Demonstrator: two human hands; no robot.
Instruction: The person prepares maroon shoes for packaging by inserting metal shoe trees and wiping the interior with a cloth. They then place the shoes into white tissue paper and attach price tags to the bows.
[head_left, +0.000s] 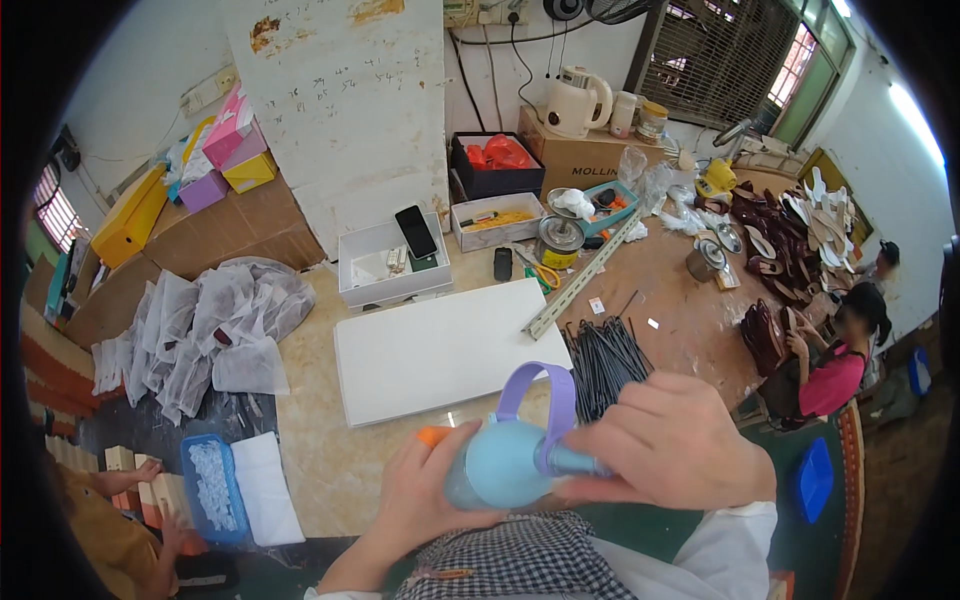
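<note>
A light blue bottle with a purple carrying loop is held tilted on its side in front of my body. My left hand wraps round its wide, partly see-through end. Something orange shows by the left thumb. My right hand closes over the narrow blue end, its fingers hiding the tip. Just beyond the bottle, a stack of white sheets lies on the table. Beside it is a heap of thin dark strips.
A metal angle bar rests partly over the sheets. Behind stand a white box holding a phone, scissors and a tin. Shoes pile up at right near a co-worker; another person works at left.
</note>
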